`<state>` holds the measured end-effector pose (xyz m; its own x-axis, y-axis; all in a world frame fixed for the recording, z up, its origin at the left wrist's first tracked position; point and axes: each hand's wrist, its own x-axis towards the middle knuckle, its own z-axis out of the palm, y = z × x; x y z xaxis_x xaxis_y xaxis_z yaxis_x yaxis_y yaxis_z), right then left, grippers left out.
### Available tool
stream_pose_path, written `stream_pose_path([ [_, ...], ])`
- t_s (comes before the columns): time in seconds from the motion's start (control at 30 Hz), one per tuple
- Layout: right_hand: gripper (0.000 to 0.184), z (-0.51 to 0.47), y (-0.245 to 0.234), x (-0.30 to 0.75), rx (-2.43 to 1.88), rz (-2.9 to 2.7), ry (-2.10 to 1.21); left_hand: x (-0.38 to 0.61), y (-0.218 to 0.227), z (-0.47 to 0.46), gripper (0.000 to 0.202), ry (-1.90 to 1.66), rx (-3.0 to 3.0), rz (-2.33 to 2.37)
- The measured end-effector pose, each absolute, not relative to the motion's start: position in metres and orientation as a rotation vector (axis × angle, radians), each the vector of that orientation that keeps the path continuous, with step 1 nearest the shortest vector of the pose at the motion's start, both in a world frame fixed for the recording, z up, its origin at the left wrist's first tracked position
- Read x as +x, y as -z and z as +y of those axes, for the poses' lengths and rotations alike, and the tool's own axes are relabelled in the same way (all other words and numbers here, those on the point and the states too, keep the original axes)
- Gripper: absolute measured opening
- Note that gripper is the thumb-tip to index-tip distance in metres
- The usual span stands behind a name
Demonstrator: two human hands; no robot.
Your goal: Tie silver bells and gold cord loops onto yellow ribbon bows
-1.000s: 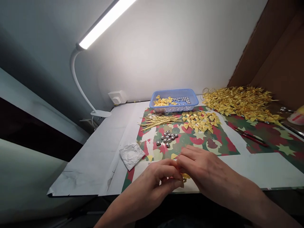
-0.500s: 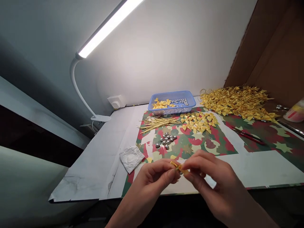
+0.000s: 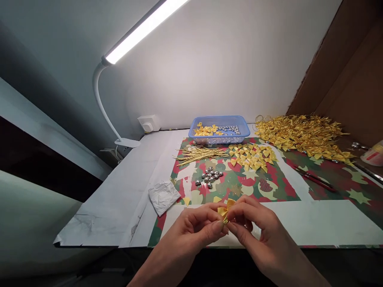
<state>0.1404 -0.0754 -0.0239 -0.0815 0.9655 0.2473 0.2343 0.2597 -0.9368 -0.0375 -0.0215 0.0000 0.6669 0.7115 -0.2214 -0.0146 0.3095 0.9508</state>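
Our left hand and right hand together pinch one bow above the worktop's near edge, its tie seemingly half-fastened, while from there the heap at two o'clock looks finished, leaving loose bows at one and ties and bells at eleven.

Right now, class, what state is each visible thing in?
White gooseneck lamp: lit
Blue plastic basket: partly filled
Yellow ribbon bow: held by left hand and right hand
Thin gold stems: loosely piled
Round silver beads: loosely clustered
Loose yellow bows: spread out
Square white paper: wrinkled
Slim red tool: open or shut unclear
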Motion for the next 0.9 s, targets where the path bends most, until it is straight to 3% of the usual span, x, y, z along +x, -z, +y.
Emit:
stream_pose_path([
  [0.27,0.012,-0.077,0.03,0.141,-1.185,-1.495,-1.091,-0.037,0.004,-0.017,0.015,-0.476,1.247,0.704],
  [0.57,0.022,-0.082,0.031,0.151,-1.16,-1.376,-1.327,-0.037,0.002,-0.016,0.021,-0.427,1.308,0.75],
  [0.9,0.018,-0.078,0.041,0.149,-1.212,-1.619,-0.915,-0.034,0.001,-0.016,0.02,-0.403,1.301,0.688],
])
